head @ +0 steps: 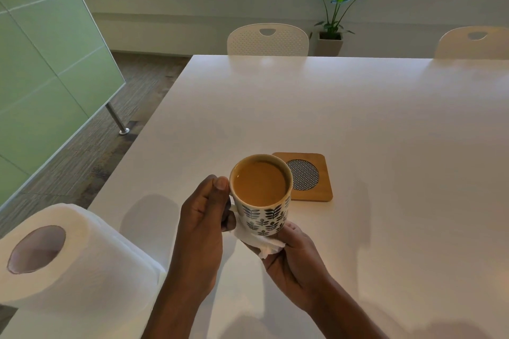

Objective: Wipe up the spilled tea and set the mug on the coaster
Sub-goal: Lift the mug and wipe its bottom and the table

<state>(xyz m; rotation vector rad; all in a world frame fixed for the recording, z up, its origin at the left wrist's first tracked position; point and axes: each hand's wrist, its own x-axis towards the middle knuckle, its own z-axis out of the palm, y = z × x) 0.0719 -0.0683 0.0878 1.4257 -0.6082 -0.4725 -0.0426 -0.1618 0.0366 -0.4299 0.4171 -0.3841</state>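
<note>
Left of the white ceramic mug with dark leaf prints (264, 219), nearest the camera, a large white paper roll (68, 261) is lying on its side. The left hand (202, 217) is gripping the mug at its handle side, thumb by the rim. The right hand (294, 264) is curling around a crumpled white tissue (264, 243), pressing it against the mug's base. Just beyond the mug, which is full of milky brown tea and not resting on it, a square wooden coaster with a round mesh centre (316, 192) is lying on the white table (358, 118). Far behind the mug, a white perforated chair (267, 40) and a potted green plant (337, 8) are standing.
</note>
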